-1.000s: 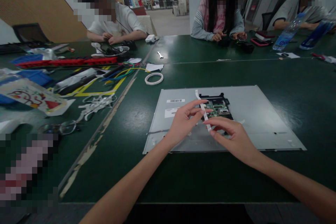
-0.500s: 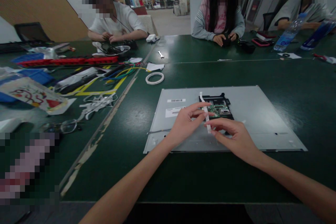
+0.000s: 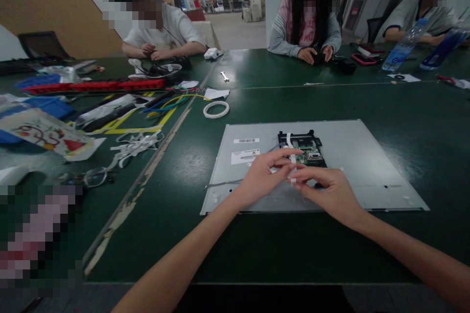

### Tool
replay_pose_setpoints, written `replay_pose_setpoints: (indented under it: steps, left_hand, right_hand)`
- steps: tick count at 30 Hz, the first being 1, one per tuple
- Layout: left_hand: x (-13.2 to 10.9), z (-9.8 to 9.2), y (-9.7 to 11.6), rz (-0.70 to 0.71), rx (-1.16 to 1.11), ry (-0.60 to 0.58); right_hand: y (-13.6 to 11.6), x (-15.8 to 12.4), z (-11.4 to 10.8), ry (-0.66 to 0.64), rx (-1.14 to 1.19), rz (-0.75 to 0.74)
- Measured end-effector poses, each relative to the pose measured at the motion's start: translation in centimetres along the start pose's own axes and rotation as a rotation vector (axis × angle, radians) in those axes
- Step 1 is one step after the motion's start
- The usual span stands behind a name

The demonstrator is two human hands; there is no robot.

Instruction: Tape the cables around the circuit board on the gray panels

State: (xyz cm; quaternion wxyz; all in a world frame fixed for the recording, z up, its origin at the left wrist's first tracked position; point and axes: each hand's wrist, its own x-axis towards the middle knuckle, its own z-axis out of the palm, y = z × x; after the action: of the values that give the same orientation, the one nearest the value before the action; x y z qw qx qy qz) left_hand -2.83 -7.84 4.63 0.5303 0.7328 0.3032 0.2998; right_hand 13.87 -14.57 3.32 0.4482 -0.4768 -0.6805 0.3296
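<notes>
A narrow strip of white tape [image 3: 289, 141] is held between my two hands, above a flat grey metal panel [image 3: 362, 166]. The fingertips of my left hand [image 3: 260, 172] pinch the strip along its middle. Close beside them, my right hand [image 3: 330, 190] grips its lower end between thumb and fingers. Behind the strip, a green circuit board [image 3: 311, 150] sits in a black bracket at the panel's centre, partly hidden by my fingers. White labels [image 3: 245, 156] are stuck on the panel's left part. A thin grey cable [image 3: 223, 183] lies on the panel near my left wrist.
On the green table, a tape roll [image 3: 216, 109] lies behind the panel, with a small wrench [image 3: 224, 77] farther back. Tangled white cords [image 3: 135, 146], glasses [image 3: 96, 177] and a printed bag [image 3: 51, 132] fill the left. Several people sit across, near water bottles [image 3: 404, 49].
The strip's upper end has shifted slightly right and down, and less of its lower end sticks out between my fingers. My hands have drawn a little closer together.
</notes>
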Motion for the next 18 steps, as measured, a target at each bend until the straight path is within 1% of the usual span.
replay_pose_setpoints:
  steps: [7,14,18]
  left_hand:
    - [0.06,-0.16,0.1,0.004,0.042,-0.017]
    - [0.12,-0.53,0.16,0.003,-0.027,-0.005]
    - [0.22,-0.75,0.44,0.028,-0.056,0.006]
  right_hand:
    - [-0.08,-0.06,0.12,0.033,-0.012,-0.059]
    - [0.2,-0.17,0.18,-0.028,-0.01,0.013]
    - [0.26,-0.18,0.11,-0.027,-0.003,0.007]
